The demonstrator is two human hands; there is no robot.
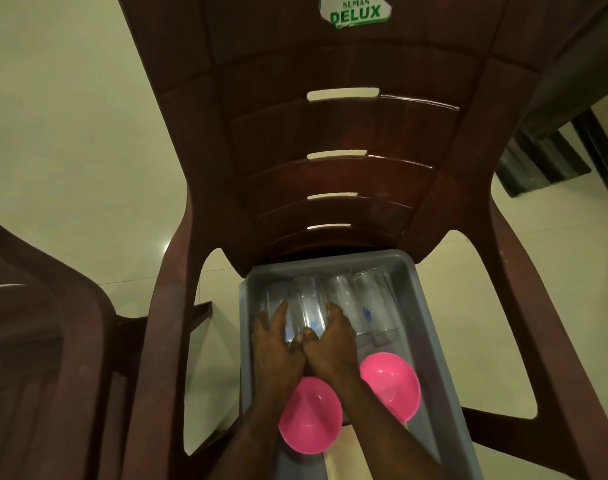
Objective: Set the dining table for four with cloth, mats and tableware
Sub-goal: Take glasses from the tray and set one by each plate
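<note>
Dark reddish-brown moulded plastic chair, faint woodgrain pattern; white sticker at chair's top, green lettering "DELUX". On chair seat: grey rectangular plastic tray. In tray: clear drinking glasses, small blue print; two bright pink round plastic bowls. Around chair: pale cream glossy floor.

Chair back overhangs tray far end (top open).
</note>
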